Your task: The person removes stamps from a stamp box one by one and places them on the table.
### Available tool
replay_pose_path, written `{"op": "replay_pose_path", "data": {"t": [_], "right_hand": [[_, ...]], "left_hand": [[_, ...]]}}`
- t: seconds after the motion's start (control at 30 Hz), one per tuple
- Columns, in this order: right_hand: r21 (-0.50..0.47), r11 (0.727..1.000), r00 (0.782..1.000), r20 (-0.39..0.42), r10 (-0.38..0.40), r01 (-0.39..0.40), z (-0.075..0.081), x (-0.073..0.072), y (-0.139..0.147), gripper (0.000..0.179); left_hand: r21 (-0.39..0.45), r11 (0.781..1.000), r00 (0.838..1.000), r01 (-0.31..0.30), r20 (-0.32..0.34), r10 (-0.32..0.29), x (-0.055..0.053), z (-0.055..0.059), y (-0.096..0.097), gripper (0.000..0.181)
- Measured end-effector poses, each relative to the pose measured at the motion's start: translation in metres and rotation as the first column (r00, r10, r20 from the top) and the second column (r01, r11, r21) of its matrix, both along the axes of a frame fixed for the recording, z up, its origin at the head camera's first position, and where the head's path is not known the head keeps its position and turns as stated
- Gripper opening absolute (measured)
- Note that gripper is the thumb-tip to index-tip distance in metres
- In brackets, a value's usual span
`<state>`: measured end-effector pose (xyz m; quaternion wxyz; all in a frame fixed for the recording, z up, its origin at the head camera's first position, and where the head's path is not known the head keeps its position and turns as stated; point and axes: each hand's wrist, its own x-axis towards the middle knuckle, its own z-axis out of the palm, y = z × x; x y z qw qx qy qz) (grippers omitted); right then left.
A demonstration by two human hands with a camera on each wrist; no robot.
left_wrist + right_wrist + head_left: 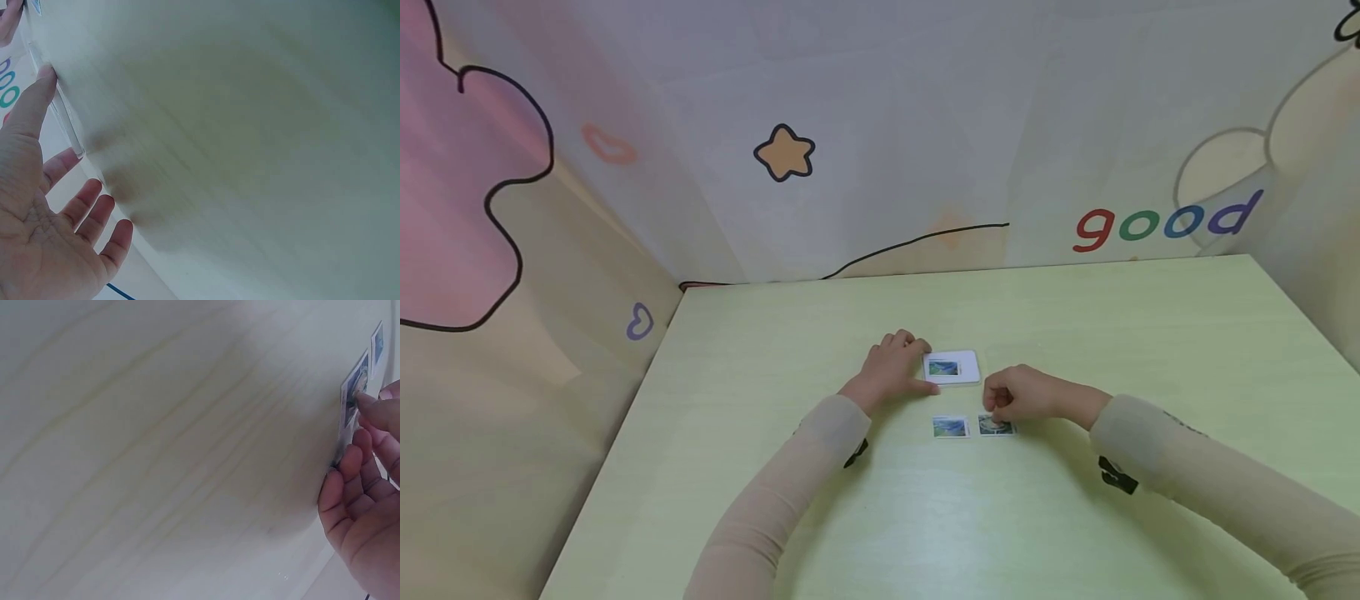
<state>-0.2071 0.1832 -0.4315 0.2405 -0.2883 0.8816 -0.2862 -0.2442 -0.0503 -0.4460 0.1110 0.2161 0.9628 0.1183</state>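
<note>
My left hand point(891, 367) holds a thin white slab point(970, 367) with rounded corners by its left end, thumb and index finger at opposite edges. A small blue-green picture card point(943, 367), stamp-like with a white border, lies on it. In the left wrist view the other fingers spread at the table. My right hand point(1026, 392) pinches a dark stamp-like picture card point(355, 384), its thumb over the picture and other fingers curled. Fingertips hide part of this card. Left of it lies another blue-green picture card point(951, 427) on the table.
The pale wood-grain table point(880, 517) runs back to a printed backdrop point(895, 142) with a star and the word "good". Side panels of the backdrop stand along the left and right edges.
</note>
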Motion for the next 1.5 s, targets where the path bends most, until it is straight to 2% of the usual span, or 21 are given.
{"op": "replay_pose_path", "data": {"t": [0.3, 0.53, 0.8, 1.07, 1.5], "right_hand": [[-0.050, 0.999, 0.998, -0.066, 0.013, -0.016, 0.003, -0.005, -0.003, 0.005], [-0.007, 1.000, 0.995, -0.099, -0.027, 0.027, 0.006, -0.008, -0.011, 0.004], [0.017, 0.998, 0.987, -0.146, -0.061, 0.064, 0.010, -0.017, -0.019, 0.009], [-0.036, 0.999, 0.971, -0.236, -0.037, 0.030, 0.011, -0.022, -0.026, 0.011], [-0.100, 0.990, 0.955, -0.267, -0.127, 0.103, 0.002, -0.029, -0.034, 0.023]], "left_hand": [[-0.016, 1.000, 1.000, -0.006, -0.027, 0.005, -0.003, -0.001, -0.003, 0.068], [0.022, 1.000, 1.000, 0.004, 0.004, -0.004, -0.002, 0.000, -0.003, 0.067], [0.006, 1.000, 1.000, 0.004, -0.021, -0.004, -0.004, -0.002, -0.002, 0.067], [0.001, 1.000, 1.000, 0.004, -0.009, -0.004, -0.002, -0.001, -0.002, 0.066], [-0.007, 1.000, 1.000, 0.011, -0.022, -0.011, 0.000, 0.001, -0.003, 0.065]]}}
